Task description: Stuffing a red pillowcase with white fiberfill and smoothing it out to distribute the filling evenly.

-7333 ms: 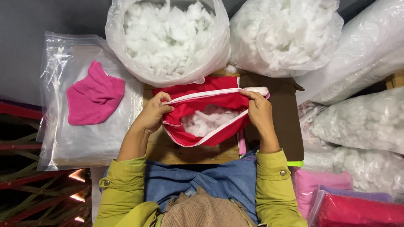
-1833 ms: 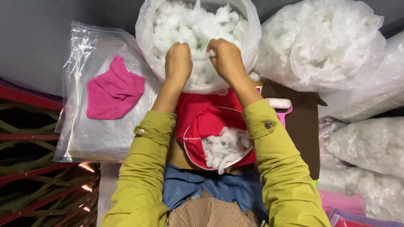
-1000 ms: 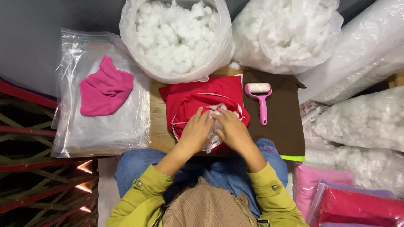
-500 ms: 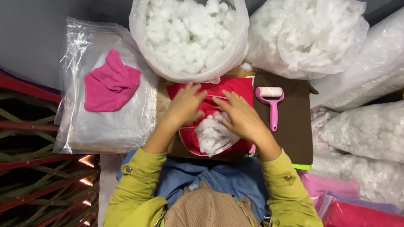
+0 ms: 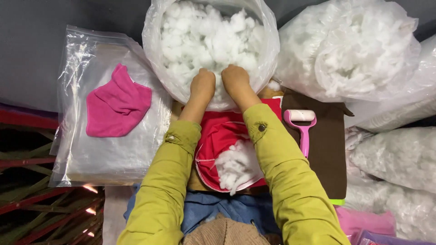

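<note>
Both my hands reach into the open clear plastic bag (image 5: 156,68) of white fluffy stuffing (image 5: 209,38) at the top middle. My left hand (image 5: 202,85) and my right hand (image 5: 235,79) are sunk into the stuffing side by side, fingers buried, so their grip is hidden. Below my forearms lies a red fabric cover (image 5: 220,131) with a white-edged opening, and white stuffing (image 5: 236,165) bulges out of it near my lap.
A pink lint roller (image 5: 303,127) lies on a brown cloth (image 5: 327,149) to the right. A pink fabric piece (image 5: 117,103) rests on clear plastic bags (image 5: 86,149) at left. More bags of stuffing (image 5: 349,50) crowd the right side. Pink packed bags (image 5: 365,222) sit bottom right.
My hands have left the red cover and moved up into the bag of stuffing. The cover stays in place with stuffing showing at its opening.
</note>
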